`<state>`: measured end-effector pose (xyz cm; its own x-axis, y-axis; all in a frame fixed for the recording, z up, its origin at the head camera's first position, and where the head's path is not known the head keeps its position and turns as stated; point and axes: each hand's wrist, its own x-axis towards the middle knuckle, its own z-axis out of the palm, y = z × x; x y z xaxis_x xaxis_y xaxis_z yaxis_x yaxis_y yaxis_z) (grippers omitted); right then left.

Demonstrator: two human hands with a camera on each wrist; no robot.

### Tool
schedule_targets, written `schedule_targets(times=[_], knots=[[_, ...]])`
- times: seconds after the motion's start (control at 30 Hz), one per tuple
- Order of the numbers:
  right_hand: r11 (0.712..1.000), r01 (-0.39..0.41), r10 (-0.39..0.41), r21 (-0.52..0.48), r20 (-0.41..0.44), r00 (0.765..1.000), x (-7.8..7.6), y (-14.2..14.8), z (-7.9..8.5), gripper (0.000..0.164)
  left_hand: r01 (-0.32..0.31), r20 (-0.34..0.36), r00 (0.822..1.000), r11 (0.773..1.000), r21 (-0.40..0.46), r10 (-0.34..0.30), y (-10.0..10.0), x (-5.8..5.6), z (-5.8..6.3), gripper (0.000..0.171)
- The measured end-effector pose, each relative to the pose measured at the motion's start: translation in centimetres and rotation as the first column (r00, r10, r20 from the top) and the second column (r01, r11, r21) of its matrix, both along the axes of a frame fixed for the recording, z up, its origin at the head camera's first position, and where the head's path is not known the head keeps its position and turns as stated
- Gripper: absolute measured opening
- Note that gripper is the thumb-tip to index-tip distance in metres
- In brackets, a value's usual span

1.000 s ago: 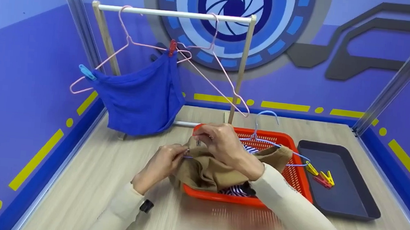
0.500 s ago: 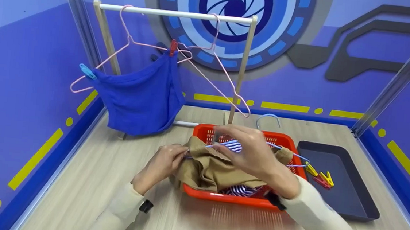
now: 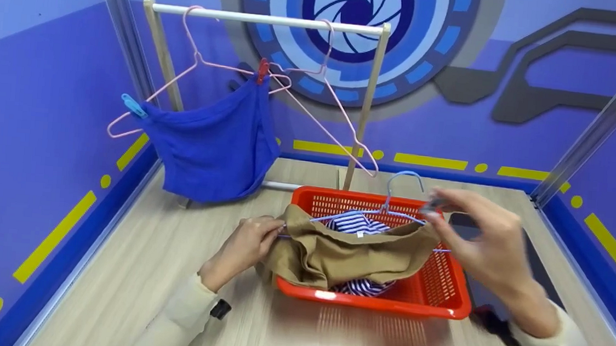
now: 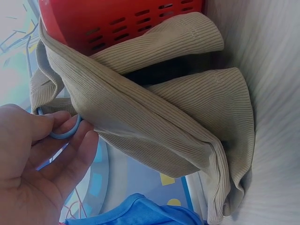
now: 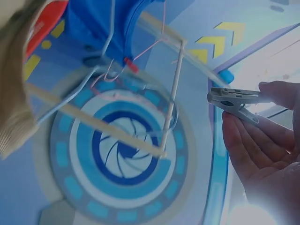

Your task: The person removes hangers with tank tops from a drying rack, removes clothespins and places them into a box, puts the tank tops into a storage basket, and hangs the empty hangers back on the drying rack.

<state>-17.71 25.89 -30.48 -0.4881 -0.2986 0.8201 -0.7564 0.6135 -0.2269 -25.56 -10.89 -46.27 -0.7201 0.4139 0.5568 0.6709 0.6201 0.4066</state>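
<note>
A tan ribbed garment [image 3: 367, 257] lies draped over a blue wire hanger [image 3: 389, 193], across the red basket [image 3: 369, 304]. My left hand [image 3: 241, 250] holds the hanger's left end, and the left wrist view shows its fingers around the curved blue hanger end [image 4: 65, 135] beside the fabric. My right hand [image 3: 484, 242] is over the basket's right side, near the garment's right end. Between its thumb and fingers it pinches a grey clothespin [image 5: 236, 99]. A small white tag [image 3: 360, 234] shows on the garment's waist edge.
Behind the basket stands a rack [image 3: 270, 20] with two pink hangers [image 3: 341, 101]. Blue cloth [image 3: 212, 138] hangs there by a red clothespin [image 3: 262, 70] and a light blue one. Striped cloth [image 3: 359, 222] lies in the basket. My right arm partly hides a dark tray [image 3: 542, 268].
My right hand has moved from the garment's left end to its right end, carrying the grey clothespin. My left hand has stayed at the hanger's left end.
</note>
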Motion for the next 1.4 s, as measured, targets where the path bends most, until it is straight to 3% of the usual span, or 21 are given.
schedule_targets(times=[0.2, 0.3, 0.5, 0.7, 0.87, 1.2, 1.27, 1.4], knots=[[0.992, 0.118, -0.117, -0.049, 0.025, 0.993, 0.7, 4.6, -1.2, 0.05, -0.001, -0.006, 1.0, 1.0, -0.001, 0.001, 0.0, -0.1, 0.0, 0.018], [0.976, 0.212, -0.208, -0.05, 0.076, 0.975, 0.4, 6.8, -2.2, 0.049, -0.005, -0.009, 1.0, 1.0, -0.002, 0.005, 0.0, -0.1, -0.1, 0.018], [0.923, 0.384, -0.382, 0.037, 0.231, 0.895, -1.7, 11.5, -5.5, 0.038, -0.009, -0.009, 1.0, 1.0, -0.007, 0.009, -0.1, -0.1, -0.3, 0.017], [0.864, 0.46, -0.503, 0.204, 0.352, 0.79, -3.5, 16.2, -8.5, 0.039, -0.012, -0.009, 1.0, 1.0, -0.01, 0.012, 0.0, -0.1, -0.4, 0.017], [0.817, 0.465, -0.575, 0.341, 0.425, 0.699, -4.5, 18.5, -10.4, 0.042, -0.01, -0.013, 1.0, 1.0, -0.01, 0.01, 0.0, -0.1, -0.3, 0.017], [0.779, 0.357, -0.624, 0.516, 0.572, 0.533, -5.6, 20.7, -13.4, 0.047, -0.007, -0.017, 1.0, 1.0, -0.003, 0.007, 0.0, -0.2, -0.4, 0.017], [0.763, 0.34, -0.641, 0.55, 0.574, 0.51, -5.6, 20.8, -13.8, 0.046, -0.002, -0.02, 1.0, 1.0, 0.003, 0.002, 0.0, -0.2, -0.4, 0.016], [0.747, 0.308, -0.654, 0.589, 0.569, 0.499, -5.6, 21.1, -14.3, 0.033, 0.009, -0.024, 1.0, 1.0, 0.017, -0.008, 0.0, -0.2, -0.4, 0.015]])
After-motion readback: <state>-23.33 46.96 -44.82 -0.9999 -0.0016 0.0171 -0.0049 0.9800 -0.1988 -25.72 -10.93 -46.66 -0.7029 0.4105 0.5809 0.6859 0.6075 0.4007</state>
